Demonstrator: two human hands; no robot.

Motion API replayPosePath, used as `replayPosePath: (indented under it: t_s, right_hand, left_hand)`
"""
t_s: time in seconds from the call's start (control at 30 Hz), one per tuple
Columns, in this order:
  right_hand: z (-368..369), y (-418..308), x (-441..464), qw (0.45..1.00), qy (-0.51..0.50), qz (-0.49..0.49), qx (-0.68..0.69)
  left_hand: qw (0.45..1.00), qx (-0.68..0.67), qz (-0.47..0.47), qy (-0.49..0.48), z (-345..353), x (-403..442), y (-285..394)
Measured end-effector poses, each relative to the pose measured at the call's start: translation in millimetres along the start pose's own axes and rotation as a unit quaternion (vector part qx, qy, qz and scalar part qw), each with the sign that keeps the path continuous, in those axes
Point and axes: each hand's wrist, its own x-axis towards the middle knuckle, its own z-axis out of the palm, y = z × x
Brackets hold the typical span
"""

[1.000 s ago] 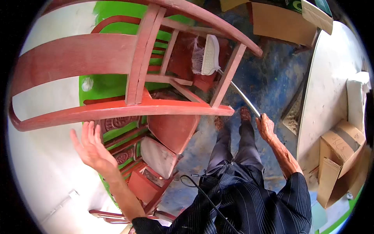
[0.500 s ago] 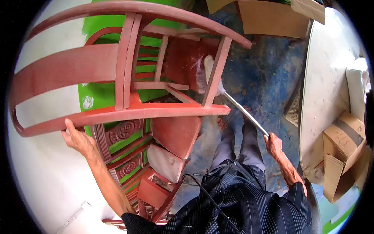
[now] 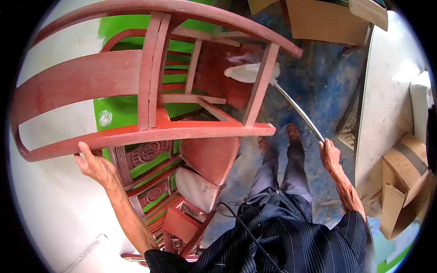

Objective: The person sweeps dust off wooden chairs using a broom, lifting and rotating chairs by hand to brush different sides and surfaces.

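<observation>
You are finding open floor (image 3: 318,77) between chair (image 3: 91,70) and table (image 3: 387,77) for your right hand (image 3: 330,155); the chair's crosspiece (image 3: 262,86) is crossing the broom (image 3: 243,73), and chairbacks (image 3: 148,154) are crowding your left hand (image 3: 97,168).

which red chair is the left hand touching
The closest chair, its long frame filling the upper left; the left hand touches its lower rail, not the other chairs beyond.

Head view, single: taken from above the wearer's striped shirt (image 3: 273,241), directed forward and steeply downward. Wide field, bowed lines, corners darkened. Left hand (image 3: 98,168) and right hand (image 3: 331,157) included at close range; red chair frame (image 3: 145,77) seen close at left, blue floor (image 3: 309,86) viewed from above.
</observation>
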Motion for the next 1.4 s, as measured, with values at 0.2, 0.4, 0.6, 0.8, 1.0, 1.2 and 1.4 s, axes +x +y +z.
replayPosePath:
  t_s: [0.2, 0.4, 0.6, 0.8, 1.0, 1.2, 1.4]
  right_hand:
    - [1.3, -58.4, 44.2, 0.989, -0.041, -0.118, 0.081]
    - [36.5, -111.3, 85.9, 0.980, 0.045, -0.170, 0.091]
    - [48.1, -143.2, 145.2, 0.981, 0.121, -0.118, 0.090]
    - [63.2, -156.8, 208.2, 0.969, -0.014, -0.206, 0.137]
    - [51.8, -140.1, 136.1, 0.966, -0.099, -0.151, 0.187]
    - [38.9, -131.3, 106.6, 0.979, -0.073, -0.152, 0.117]
    - [61.4, -102.2, 119.8, 0.983, -0.108, -0.116, 0.090]
  left_hand:
    - [1.000, 0.000, -0.003, 0.004, -0.2, 0.2, -2.5]
    - [1.000, 0.018, 0.001, 0.010, 3.6, -1.5, 1.0]
    - [1.000, 0.017, 0.000, 0.010, -3.3, 2.2, -7.3]
    - [1.000, 0.014, -0.008, -0.017, 3.7, -0.6, -3.1]
    - [1.000, 0.016, 0.011, -0.001, 3.1, 3.2, -5.0]
    - [1.000, 0.024, -0.002, 0.009, 5.3, 0.4, 0.2]
    - [1.000, 0.007, -0.004, 0.007, 1.3, 3.7, -7.5]
